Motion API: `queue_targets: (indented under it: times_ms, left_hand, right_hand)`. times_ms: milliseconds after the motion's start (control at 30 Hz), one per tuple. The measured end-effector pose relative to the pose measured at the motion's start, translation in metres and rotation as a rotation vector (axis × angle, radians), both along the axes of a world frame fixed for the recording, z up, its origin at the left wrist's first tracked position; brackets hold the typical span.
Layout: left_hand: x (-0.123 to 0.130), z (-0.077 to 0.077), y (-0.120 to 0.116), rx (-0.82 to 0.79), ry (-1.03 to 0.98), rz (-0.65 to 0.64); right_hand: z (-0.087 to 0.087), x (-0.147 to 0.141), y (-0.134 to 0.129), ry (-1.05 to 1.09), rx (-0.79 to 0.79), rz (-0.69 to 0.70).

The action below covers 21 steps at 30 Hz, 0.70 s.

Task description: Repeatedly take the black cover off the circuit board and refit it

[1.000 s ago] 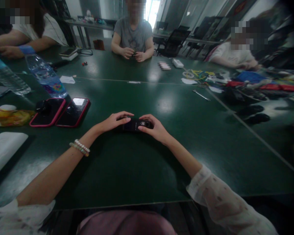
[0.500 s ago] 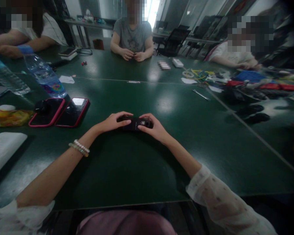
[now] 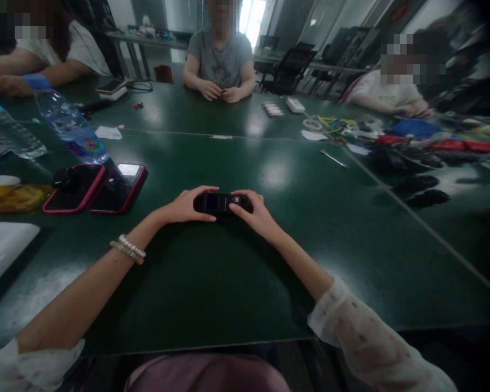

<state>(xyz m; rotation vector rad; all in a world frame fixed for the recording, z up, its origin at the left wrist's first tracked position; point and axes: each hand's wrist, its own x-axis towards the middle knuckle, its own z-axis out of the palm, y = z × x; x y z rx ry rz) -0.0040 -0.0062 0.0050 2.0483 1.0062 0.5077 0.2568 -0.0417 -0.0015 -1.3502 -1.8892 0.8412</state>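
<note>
Okay, my left hand [image 3: 183,206] and right hand [image 3: 259,214] grasp opposite ends of the black, oblong, plastic-looking device [image 3: 224,203], on or just above the glossy dark-green table [image 3: 212,288]; light, level grips should keep its small dark screen [image 3: 212,203] uncovered.

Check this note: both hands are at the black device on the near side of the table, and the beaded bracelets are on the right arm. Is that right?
Not quite: the bracelets are on the left arm, as the head view shows. The left hand and right hand are indeed at the black device.
</note>
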Motion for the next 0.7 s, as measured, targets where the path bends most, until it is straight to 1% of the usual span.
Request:
queue_targets:
  times_ms: [233,333,433,533,700]
  left_hand:
    - [0.0012,-0.0093,0.0051,0.036,-0.092,-0.026]
    - [0.0015,-0.0102,0.0065,0.040,-0.100,-0.035]
    - [0.0012,-0.0092,0.0065,0.036,-0.106,-0.041]
    - [0.0007,-0.0089,0.0062,0.033,-0.113,-0.044]
    - [-0.0006,-0.0105,0.0068,0.030,-0.121,-0.049]
  right_hand:
    - [-0.0043,-0.0014,0.0017,-0.032,0.041,-0.029]
    - [-0.0037,-0.0013,0.0005,-0.023,0.060,0.001]
    - [-0.0040,-0.0008,-0.0012,-0.036,0.131,0.050]
    - [-0.0056,-0.0010,-0.0019,-0.050,0.220,0.062]
    - [-0.0080,-0.0015,-0.0005,-0.027,0.277,0.064]
